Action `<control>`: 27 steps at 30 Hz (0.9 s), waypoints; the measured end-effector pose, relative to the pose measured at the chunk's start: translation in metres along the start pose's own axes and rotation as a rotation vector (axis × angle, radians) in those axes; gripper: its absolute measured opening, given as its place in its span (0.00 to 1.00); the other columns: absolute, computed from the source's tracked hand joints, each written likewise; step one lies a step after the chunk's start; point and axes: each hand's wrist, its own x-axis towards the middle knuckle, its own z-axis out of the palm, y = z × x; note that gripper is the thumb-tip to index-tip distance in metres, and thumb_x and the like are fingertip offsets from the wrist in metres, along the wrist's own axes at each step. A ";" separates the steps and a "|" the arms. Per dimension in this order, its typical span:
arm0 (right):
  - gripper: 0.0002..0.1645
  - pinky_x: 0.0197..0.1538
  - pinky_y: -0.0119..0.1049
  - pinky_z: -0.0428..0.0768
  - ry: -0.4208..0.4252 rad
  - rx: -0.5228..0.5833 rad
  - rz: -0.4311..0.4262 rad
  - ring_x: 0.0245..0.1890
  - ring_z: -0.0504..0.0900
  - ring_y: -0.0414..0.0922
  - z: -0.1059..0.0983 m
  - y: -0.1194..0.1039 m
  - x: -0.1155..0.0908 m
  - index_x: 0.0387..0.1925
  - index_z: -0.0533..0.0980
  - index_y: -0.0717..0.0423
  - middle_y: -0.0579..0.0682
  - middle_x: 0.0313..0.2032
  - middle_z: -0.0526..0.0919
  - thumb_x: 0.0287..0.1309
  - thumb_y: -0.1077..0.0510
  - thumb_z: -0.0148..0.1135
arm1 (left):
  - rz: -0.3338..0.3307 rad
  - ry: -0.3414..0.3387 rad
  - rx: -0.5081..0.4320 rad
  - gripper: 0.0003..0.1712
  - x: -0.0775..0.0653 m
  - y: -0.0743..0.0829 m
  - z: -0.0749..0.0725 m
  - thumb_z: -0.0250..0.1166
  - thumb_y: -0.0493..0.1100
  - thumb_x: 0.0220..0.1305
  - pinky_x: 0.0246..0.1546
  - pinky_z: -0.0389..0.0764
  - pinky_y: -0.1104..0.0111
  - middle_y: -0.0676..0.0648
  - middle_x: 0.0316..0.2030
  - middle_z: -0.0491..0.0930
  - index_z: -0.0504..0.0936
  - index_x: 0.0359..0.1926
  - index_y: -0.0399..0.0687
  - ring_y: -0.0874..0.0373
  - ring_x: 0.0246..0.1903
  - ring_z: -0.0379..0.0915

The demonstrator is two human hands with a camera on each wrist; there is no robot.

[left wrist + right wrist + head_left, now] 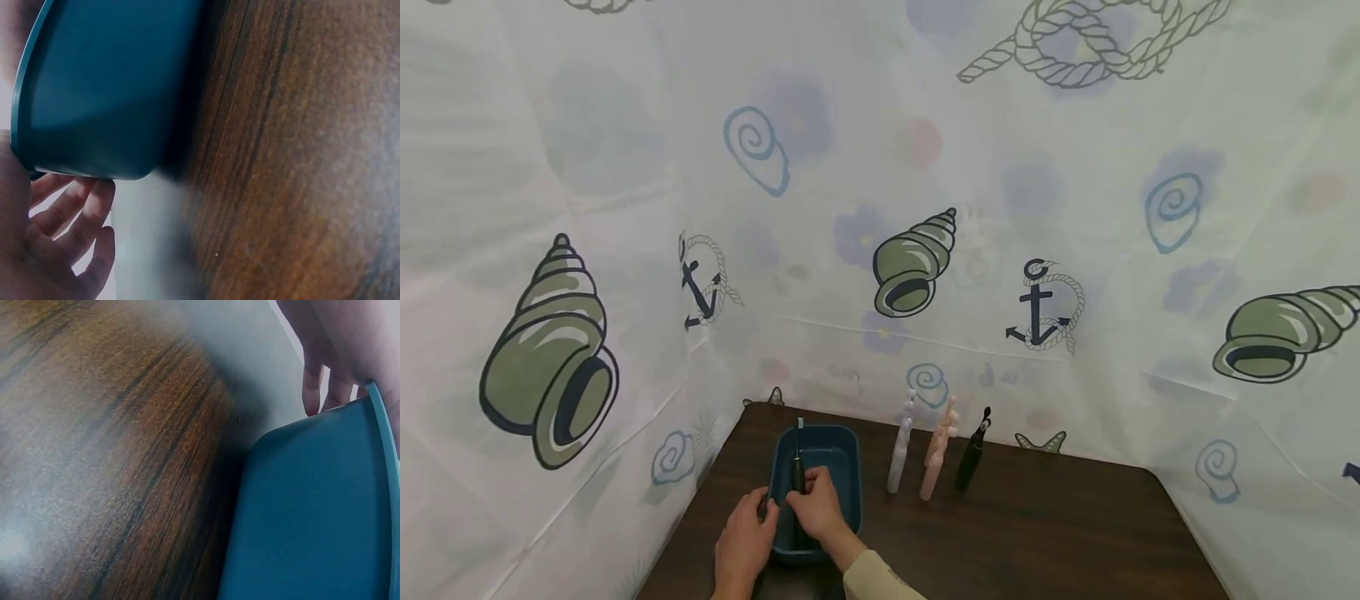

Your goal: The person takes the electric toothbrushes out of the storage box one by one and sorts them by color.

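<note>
A blue rectangular bin (848, 450) stands on the left side of the dark table. My left hand (745, 537) holds its left side; in the left wrist view its fingers (87, 215) show outside the bin's wall (106, 94). Over the bin my right hand (822, 507) pinches the handle of a black electric toothbrush (797, 467), whose slim light head points away from me. The toothbrush's lower end is partly hidden by the hand and dim. The right wrist view shows the bin's outer wall (319, 487) and some fingers (312, 394) beside it; whose they are I cannot tell.
To the bin's right, a white toothbrush (899, 454), a pink one (934, 467) and a black one (970, 462) stand upright in a row. Patterned cloth (820, 250) encloses the dark wooden table (1060, 517) at the back and sides.
</note>
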 end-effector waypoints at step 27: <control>0.26 0.52 0.40 0.77 0.145 0.135 -0.145 0.49 0.78 0.43 -0.015 -0.008 -0.006 0.58 0.74 0.51 0.50 0.52 0.81 0.60 0.66 0.69 | -0.010 -0.030 -0.056 0.30 0.002 -0.005 0.000 0.55 0.57 0.79 0.50 0.77 0.39 0.41 0.61 0.83 0.76 0.72 0.48 0.46 0.54 0.83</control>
